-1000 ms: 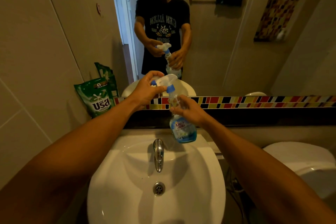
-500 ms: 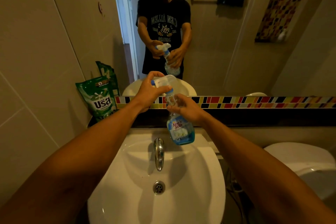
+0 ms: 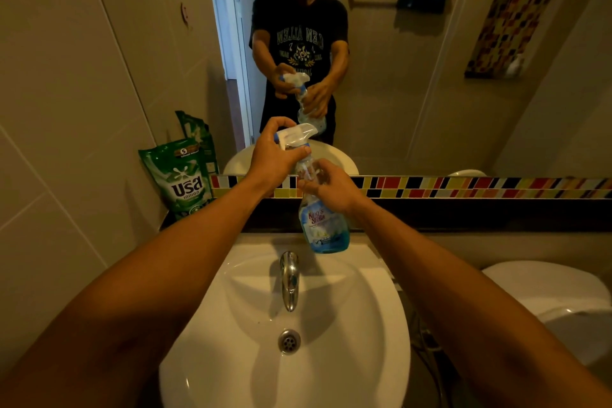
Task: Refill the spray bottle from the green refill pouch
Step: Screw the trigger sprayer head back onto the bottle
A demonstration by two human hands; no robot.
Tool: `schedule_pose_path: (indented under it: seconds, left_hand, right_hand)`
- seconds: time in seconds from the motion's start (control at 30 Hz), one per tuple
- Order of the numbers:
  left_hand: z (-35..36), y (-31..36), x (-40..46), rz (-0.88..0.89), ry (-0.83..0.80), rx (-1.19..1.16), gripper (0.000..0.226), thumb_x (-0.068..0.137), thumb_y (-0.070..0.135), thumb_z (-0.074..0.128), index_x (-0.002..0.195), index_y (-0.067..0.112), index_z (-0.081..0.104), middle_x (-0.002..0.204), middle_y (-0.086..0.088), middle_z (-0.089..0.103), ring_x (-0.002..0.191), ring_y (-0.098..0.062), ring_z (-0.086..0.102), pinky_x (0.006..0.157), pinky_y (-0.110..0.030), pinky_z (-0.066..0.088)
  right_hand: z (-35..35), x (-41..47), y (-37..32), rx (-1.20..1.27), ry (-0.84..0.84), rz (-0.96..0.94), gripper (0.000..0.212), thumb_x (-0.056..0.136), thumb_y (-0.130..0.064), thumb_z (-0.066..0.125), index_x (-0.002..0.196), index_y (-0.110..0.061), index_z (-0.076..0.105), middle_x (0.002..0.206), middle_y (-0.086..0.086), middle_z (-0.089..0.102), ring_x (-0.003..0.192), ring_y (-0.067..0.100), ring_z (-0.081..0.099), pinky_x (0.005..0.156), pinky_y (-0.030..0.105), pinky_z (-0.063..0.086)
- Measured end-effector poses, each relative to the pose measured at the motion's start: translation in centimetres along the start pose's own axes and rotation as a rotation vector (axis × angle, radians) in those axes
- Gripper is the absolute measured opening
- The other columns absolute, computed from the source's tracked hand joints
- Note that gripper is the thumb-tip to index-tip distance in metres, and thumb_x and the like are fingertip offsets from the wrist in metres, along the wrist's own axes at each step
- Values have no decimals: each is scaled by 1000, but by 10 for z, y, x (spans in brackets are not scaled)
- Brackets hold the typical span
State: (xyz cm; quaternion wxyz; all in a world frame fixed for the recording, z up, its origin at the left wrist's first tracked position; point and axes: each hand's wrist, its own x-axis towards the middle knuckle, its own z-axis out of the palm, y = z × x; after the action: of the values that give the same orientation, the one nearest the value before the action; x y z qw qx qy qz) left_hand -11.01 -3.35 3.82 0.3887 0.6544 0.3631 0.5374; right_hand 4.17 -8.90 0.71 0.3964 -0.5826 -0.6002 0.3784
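Above the back of the sink I hold a clear spray bottle (image 3: 323, 225) with a little blue liquid at its bottom. My right hand (image 3: 334, 187) is wrapped round the bottle's neck. My left hand (image 3: 273, 157) grips the white trigger head (image 3: 294, 136) on top. The head looks slightly raised from the neck, and a thin tube shows below it. The green refill pouch (image 3: 180, 177) stands upright on the dark ledge at the left, against the wall, apart from both hands.
A white sink (image 3: 331, 325) with a chrome tap (image 3: 289, 278) and drain lies below the bottle. A mirror (image 3: 414, 76) above a coloured tile strip reflects a person. A white toilet (image 3: 546, 295) stands at the right. A tiled wall closes the left side.
My left hand has turned on the trigger head, which has lifted a little off the neck. The bottle has stayed in about the same place over the sink.
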Motion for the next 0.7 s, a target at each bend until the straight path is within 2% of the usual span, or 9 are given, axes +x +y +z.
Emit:
schedule_pose_path:
  seconds: [0.1, 0.2, 0.23, 0.33, 0.37, 0.43, 0.5, 0.6, 0.7]
  left_hand:
    - [1, -1, 2, 9, 3, 39, 52, 77, 9, 83, 114, 28, 52, 118, -6, 64, 98, -21, 69, 71, -29, 62]
    - [-2, -4, 5, 6, 41, 34, 52, 76, 14, 85, 113, 29, 53, 117, -9, 66, 99, -25, 70, 71, -31, 63]
    - [-3, -5, 7, 0, 44, 24, 52, 75, 15, 86, 114, 29, 53, 117, -10, 66, 100, -26, 70, 71, -32, 63]
    - [-4, -4, 11, -18, 55, 10, 53, 74, 15, 86, 116, 25, 54, 117, -10, 66, 100, -27, 70, 72, -34, 63]
    - [-4, -3, 11, -18, 67, 11, 53, 74, 17, 86, 115, 26, 54, 117, -10, 66, 100, -27, 70, 72, -35, 64]
    - [-1, -1, 12, -12, 92, 12, 52, 74, 20, 86, 114, 28, 54, 117, -9, 65, 100, -27, 69, 72, -39, 64]
    - [2, -1, 11, -4, 105, 26, 52, 74, 21, 86, 114, 27, 53, 117, -9, 65, 99, -27, 70, 73, -41, 64]
    - [4, 0, 11, 6, 98, 28, 53, 75, 20, 86, 117, 23, 53, 117, -9, 66, 98, -26, 71, 71, -35, 64]
    - [-3, 4, 12, -14, 10, -22, 53, 76, 13, 85, 118, 18, 53, 118, -13, 64, 97, -25, 69, 64, -21, 58]
  right_hand:
    - [7, 0, -1, -99, 78, -36, 44, 99, -29, 70, 137, -15, 53, 108, -5, 65, 90, 8, 64, 74, 25, 51]
    - [14, 3, -1, -188, 147, -63, 44, 99, -34, 69, 136, -17, 52, 114, 1, 68, 99, 18, 66, 86, 39, 56]
    - [15, 4, -1, -192, 154, -69, 45, 99, -34, 69, 136, -17, 52, 118, 3, 68, 101, 19, 67, 88, 40, 56]
    - [14, 6, -5, -181, 164, -83, 43, 99, -31, 69, 135, -17, 52, 118, 2, 67, 101, 19, 67, 80, 32, 54]
    - [15, 7, -6, -182, 174, -83, 43, 99, -30, 69, 136, -18, 51, 118, 2, 68, 101, 20, 68, 81, 33, 56]
    - [18, 8, -7, -204, 212, -75, 44, 98, -32, 69, 137, -21, 50, 119, 4, 70, 102, 23, 70, 87, 46, 61]
    - [22, 10, -8, -235, 256, -83, 43, 98, -34, 69, 135, -23, 51, 118, 5, 72, 101, 24, 71, 88, 51, 61]
    - [20, 10, -10, -249, 276, -93, 43, 99, -32, 69, 136, -21, 51, 117, 6, 71, 100, 23, 71, 86, 47, 61]
    - [9, 11, -6, -204, 184, -100, 42, 99, -32, 69, 135, -20, 51, 111, 1, 70, 94, 18, 71, 83, 41, 61]
